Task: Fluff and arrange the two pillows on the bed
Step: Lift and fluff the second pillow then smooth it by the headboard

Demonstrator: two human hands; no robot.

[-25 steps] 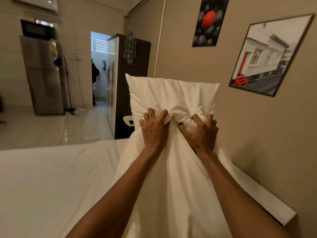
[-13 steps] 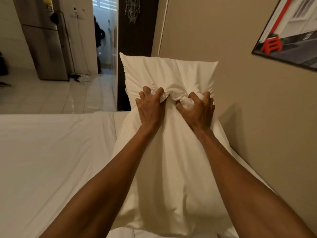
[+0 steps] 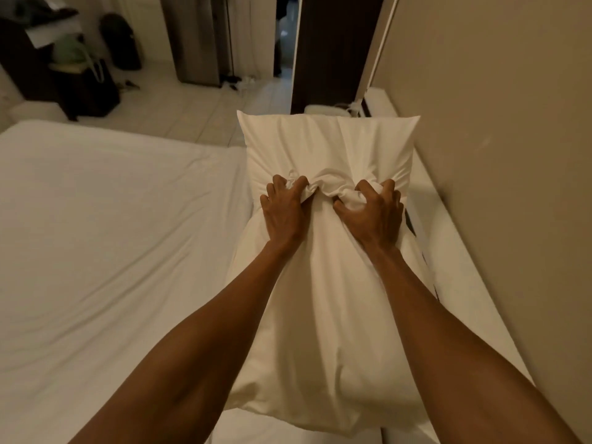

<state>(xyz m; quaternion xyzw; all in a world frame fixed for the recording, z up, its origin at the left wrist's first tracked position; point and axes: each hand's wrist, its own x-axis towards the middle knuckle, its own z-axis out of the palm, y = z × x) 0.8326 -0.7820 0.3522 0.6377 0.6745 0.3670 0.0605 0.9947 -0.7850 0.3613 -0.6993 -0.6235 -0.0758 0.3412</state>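
A white pillow (image 3: 323, 299) lies lengthwise along the right side of the bed (image 3: 105, 238), next to the wall. Both my hands grip its cover near the far end and bunch the fabric into a knot between them. My left hand (image 3: 283, 213) clutches the left side of the bunch. My right hand (image 3: 373, 213) clutches the right side. The far end of the pillow stands puffed up beyond my fingers. I see no second pillow apart from this one.
A beige wall (image 3: 496, 155) runs close along the right. A white headboard ledge (image 3: 461, 283) lies between wall and pillow. Beyond the bed are a dark wardrobe (image 3: 333, 49), a tiled floor (image 3: 192, 110), a fridge (image 3: 195, 36) and dark bags (image 3: 86, 81) at far left.
The view has tilted down and the pictures on the wall have left the frame. The pillow has come down from upright to lying flatter on the bed, still gripped by both hands.
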